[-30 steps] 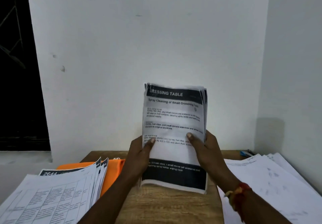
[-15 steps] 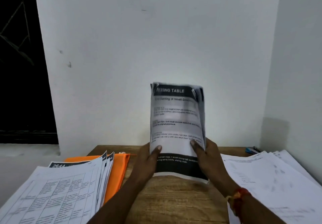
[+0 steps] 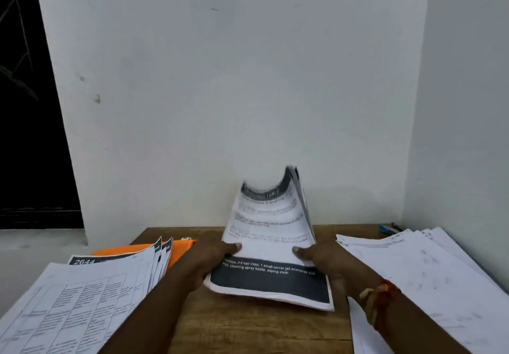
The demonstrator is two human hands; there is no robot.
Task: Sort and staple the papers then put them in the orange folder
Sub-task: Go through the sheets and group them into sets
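Head view, left hand and right hand each gripping one side of a bending paper stack, stack tilting low over the desk, orange folder lying at left, partly covered by printed sheets.

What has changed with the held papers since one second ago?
The paper bundle came down toward the table and tipped away, its top edge now curling. The left hand and right hand still grip its sides. The orange folder, left stack and right stack stayed put.
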